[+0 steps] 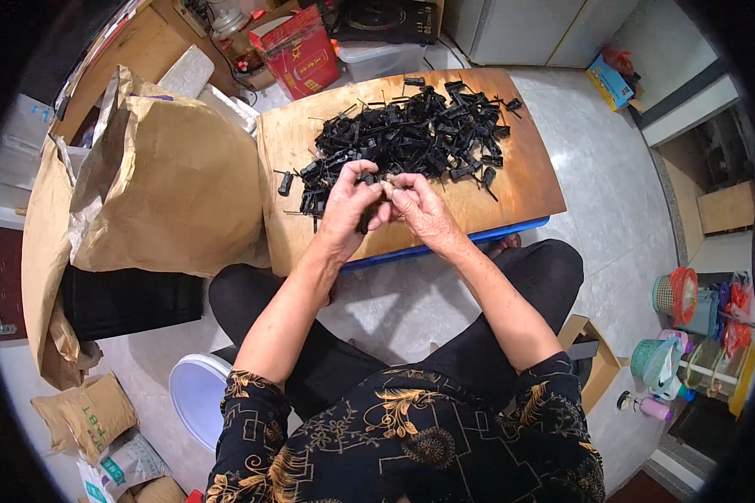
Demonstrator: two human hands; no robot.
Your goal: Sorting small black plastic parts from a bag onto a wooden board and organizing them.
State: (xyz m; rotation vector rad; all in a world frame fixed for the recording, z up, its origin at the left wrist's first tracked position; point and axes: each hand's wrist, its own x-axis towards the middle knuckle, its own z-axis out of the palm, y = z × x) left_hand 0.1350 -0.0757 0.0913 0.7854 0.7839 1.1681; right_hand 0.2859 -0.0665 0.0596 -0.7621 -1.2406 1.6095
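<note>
Over the near edge of the wooden board (533, 184), my two hands meet fingertip to fingertip. My left hand (349, 204) is closed around a small black plastic part (364, 220), which shows only partly below its fingers. My right hand (421, 210) is pinched against the left fingertips; what it grips there is hidden by the fingers. Just beyond both hands spreads a heap of small black plastic parts (411, 134) with thin pins sticking out. One loose black part (285, 183) lies apart on the board, left of my left hand.
A large brown paper sack (168, 184) stands left of the board, above a black bin (134, 302). A blue edge (478, 235) shows under the board. A white round tub (200, 398) sits by my left leg, an open cardboard box (600, 369) by my right.
</note>
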